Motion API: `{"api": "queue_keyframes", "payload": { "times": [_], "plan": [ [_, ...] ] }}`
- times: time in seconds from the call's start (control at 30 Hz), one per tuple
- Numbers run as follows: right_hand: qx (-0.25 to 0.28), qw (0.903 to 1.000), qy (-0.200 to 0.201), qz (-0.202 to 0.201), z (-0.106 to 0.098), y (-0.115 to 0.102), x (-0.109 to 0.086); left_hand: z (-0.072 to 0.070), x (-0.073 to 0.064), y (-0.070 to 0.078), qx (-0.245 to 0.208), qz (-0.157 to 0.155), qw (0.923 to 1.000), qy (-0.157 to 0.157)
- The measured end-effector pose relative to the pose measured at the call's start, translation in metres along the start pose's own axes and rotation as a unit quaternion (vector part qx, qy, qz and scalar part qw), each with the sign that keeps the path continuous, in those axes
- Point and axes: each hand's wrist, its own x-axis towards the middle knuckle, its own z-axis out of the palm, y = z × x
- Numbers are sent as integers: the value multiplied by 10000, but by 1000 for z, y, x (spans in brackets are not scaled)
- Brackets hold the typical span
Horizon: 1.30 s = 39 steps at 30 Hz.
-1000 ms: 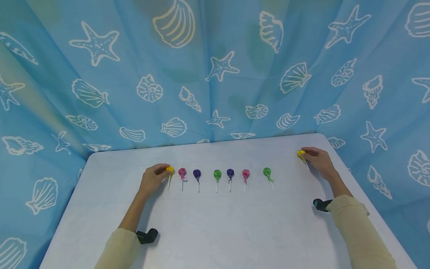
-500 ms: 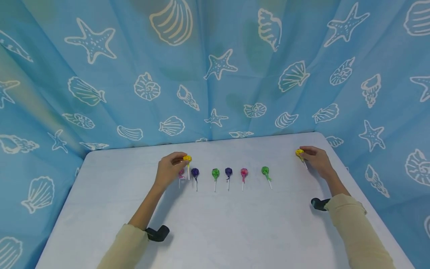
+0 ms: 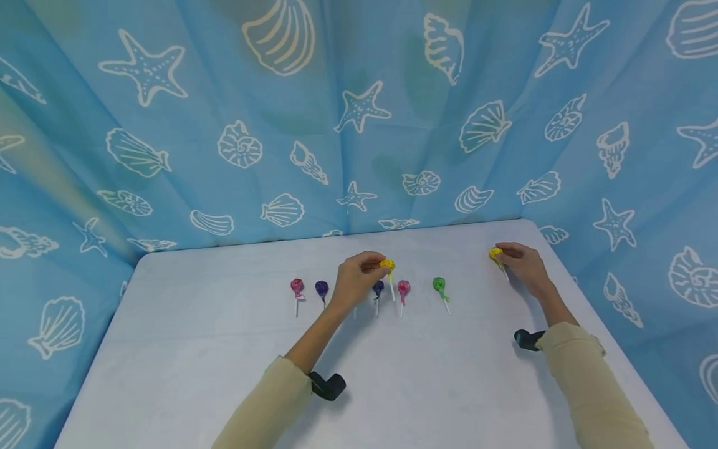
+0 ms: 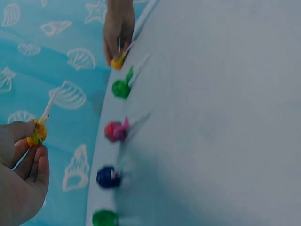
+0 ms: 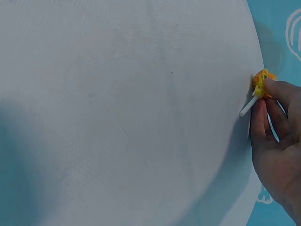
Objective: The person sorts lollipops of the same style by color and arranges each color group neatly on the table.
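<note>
My left hand (image 3: pixel 359 277) pinches a yellow-wrapped lollipop (image 4: pixel 37 134) by its head between thumb and fingers, held above the row with its white stick hanging down. In the head view it covers most of a green lollipop (image 4: pixel 105 218) and partly overlaps a purple one (image 3: pixel 378 288). At the right end of the table, my right hand (image 3: pixel 524 267) pinches another yellow lollipop (image 5: pixel 263 84) at its wrapped head, the stick pointing toward the near side. Just right of the left hand lies a pink lollipop (image 3: pixel 403 288), then a green one (image 3: pixel 440 285).
Left of the left hand, a red-pink lollipop (image 3: pixel 297 287) and a purple lollipop (image 3: pixel 321 289) lie in the same row on the white table (image 3: pixel 426 380). A blue curtain (image 3: pixel 314 125) with shell and starfish prints hangs behind the far table edge.
The left hand has lifted its yellow lollipop from the row's left end and carried it right over the other lollipops. The right hand keeps its yellow lollipop in nearly the same place.
</note>
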Motion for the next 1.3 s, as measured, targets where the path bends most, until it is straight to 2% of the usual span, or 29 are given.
{"api": "queue_keyframes", "payload": {
  "times": [0.33, 0.63, 0.8, 1.03, 1.3],
  "plan": [
    [117, 9999, -24, -33, 0, -5, -5, 62, 23, 19, -405, -125, 9990, -112],
    [71, 9999, -31, -97, 1, -4, -4, 112, 48, 23, -491, -87, 9988, -29],
    [72, 9999, 55, -83, 2, -3, -3, 138, 56, 25, -402, -275, 9988, 22],
    [-30, 9999, 140, 11, 3, -1, 1, 158, 66, 24, 35, -579, 9983, -78],
    [-3, 10000, 18, -89, 1, 0, -2, 166, 73, 23, 630, -667, 9957, -137]
  ]
}}
